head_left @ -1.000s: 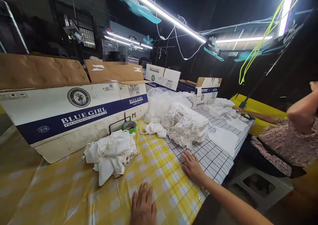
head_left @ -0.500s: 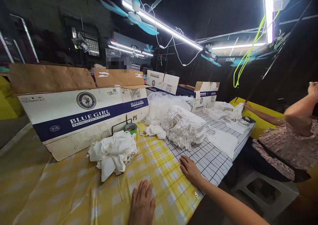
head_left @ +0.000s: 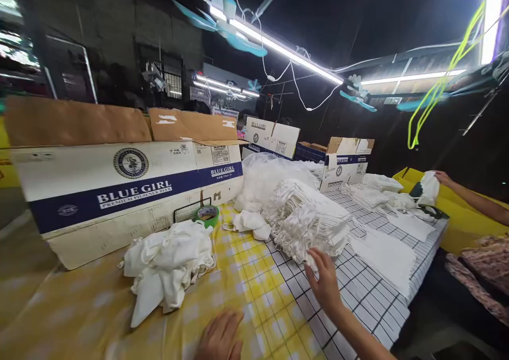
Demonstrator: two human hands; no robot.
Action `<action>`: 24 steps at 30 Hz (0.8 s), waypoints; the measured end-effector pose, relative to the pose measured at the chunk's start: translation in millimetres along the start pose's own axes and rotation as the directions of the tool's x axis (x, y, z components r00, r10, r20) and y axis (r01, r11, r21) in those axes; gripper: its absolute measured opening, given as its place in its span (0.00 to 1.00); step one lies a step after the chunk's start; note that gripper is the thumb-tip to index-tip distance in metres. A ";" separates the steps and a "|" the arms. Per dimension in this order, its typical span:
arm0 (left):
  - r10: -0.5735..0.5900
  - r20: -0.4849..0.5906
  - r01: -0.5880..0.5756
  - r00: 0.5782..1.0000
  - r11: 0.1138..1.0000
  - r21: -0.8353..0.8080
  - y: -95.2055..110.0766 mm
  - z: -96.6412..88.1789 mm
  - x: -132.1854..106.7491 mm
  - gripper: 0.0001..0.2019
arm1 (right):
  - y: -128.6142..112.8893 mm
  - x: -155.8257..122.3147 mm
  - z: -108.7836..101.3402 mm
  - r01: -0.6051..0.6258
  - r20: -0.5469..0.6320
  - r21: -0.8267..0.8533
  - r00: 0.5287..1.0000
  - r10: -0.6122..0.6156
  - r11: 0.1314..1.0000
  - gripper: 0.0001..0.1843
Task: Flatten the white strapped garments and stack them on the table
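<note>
At 6 o'clock the left hand (head_left: 221, 332) is cut off; at 5, whether the right hand (head_left: 325, 284) touches the pile (head_left: 312, 223) is unclear. The co-worker (head_left: 489, 260) at 4 is cropped; the box (head_left: 131, 190) at 9 hides its inside.

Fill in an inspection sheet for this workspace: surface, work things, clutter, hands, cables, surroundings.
Surface: yellow checked cloth and white grid cloth.
Work things: white fabric stack on the grid cloth; crumpled white pile on the yellow side.
Clutter: green tape roll beside a large BLUE GIRL carton.
Hands: left hand low over the yellow cloth, blurred, nothing visibly held; right hand open at the stack's near edge, contact unclear.
Cables: white cable looping under a strip light; yellow-green cord hanging at right. On the table, nothing seen.
Surroundings: co-worker's hand holding a white piece by a yellow bin; ceiling fan overhead.
</note>
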State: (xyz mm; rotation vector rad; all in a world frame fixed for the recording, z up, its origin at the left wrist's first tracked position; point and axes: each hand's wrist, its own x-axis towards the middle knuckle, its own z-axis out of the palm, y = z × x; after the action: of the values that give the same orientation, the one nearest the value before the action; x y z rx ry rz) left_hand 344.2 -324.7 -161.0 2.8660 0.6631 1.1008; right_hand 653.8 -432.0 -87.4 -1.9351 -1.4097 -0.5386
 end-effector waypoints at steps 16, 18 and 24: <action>-0.115 0.108 0.158 0.987 0.726 -0.669 45.3 54.3 234.6 0.16 | 21.2 159.2 -8.7 0.300 0.240 -0.422 0.947 -0.214 0.855 0.15; -0.175 0.089 0.187 0.981 0.703 -0.686 42.7 63.1 253.1 0.15 | 26.5 157.7 -11.7 0.277 0.229 -0.431 0.954 -0.192 0.859 0.15; -0.324 0.125 0.314 0.938 0.641 -0.700 44.8 93.5 306.4 0.11 | 38.9 148.8 -19.8 0.221 0.201 -0.441 0.969 -0.144 0.870 0.13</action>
State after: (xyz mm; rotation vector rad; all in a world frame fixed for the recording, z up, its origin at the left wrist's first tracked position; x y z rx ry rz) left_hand 625.0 -233.6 -28.9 1.9797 0.5457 1.0171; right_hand 740.7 -354.8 15.4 -2.2679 -1.6990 -0.8909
